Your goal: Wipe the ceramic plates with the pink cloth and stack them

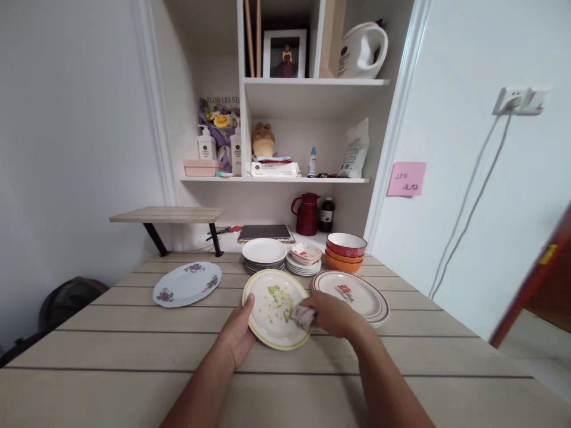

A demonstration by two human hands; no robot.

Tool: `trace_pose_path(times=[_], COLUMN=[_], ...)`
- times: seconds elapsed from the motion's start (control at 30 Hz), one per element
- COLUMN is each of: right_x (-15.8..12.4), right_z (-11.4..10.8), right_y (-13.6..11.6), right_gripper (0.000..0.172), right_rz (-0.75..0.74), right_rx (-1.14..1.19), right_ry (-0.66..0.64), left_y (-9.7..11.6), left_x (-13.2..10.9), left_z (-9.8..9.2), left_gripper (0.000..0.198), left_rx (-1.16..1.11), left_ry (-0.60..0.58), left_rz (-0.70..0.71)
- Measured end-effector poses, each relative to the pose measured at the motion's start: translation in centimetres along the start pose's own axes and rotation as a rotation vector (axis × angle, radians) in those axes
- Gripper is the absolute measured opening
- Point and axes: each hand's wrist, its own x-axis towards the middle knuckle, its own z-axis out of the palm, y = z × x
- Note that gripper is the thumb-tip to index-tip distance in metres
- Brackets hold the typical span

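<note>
A white plate (267, 309) with a yellow rim and a green pattern is tilted up toward me over the middle of the table. My left hand (238, 330) grips its left edge, thumb on the face and fingers underneath. Bunched in my right hand (332, 312) is a pale pinkish cloth (304, 316), which touches the right part of the plate's face. Just right of that hand lie large oval plates (368, 297) with red rims, apparently stacked. An oval plate with pink flowers (182, 288) lies to the left.
Behind the held plate stand a stack of round plates (264, 251), small saucers (303, 266) under a square dish (306, 252), and stacked bowls (345, 249). A red jug (307, 214) is farther back. A small raised shelf (167, 214) overhangs the left rear.
</note>
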Motion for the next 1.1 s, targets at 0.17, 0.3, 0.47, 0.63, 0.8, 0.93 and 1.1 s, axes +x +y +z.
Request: trace_pose_path(times=[0.17,0.3,0.47,0.63,0.8,0.93,1.1], right_x=[1.8,3.2,4.0,3.4,3.5,3.2,0.7], right_z=[0.6,1.3,2.2,2.5,1.7,0.8,-0.1], right_y=[-0.6,-1.9,-3.9,-6.2,-5.4,-3.2,-2.5], right_gripper=[0.026,0.027,0.029,0.034,0.040,0.038,0.032], right_rz=[0.253,0.263,-0.051,-0.379,-0.215,0.076,0.159], right_rx=[-0.041,-0.029,0.087,0.190,0.082,-0.046,-0.099], right_ry=[0.191,0.291,0.312,0.324,0.320,0.232,0.101], left_y=[0.0,0.0,0.1,-0.1,-0.1,0.1,0.2], left_x=[-0.4,-0.9,-1.2,-1.1,-1.1,-1.2,-1.2], left_z=[0.6,1.0,1.3,1.4,1.3,1.1,0.7], left_gripper=[0.052,0.052,0.052,0.057,0.055,0.052,0.054], left_rx=[0.070,0.115,0.105,0.082,0.101,0.074,0.033], left_ry=[0.039,0.013,-0.039,-0.065,-0.063,-0.070,-0.050], left_rz=[-0.004,-0.013,-0.004,0.049,0.032,0.002,-0.041])
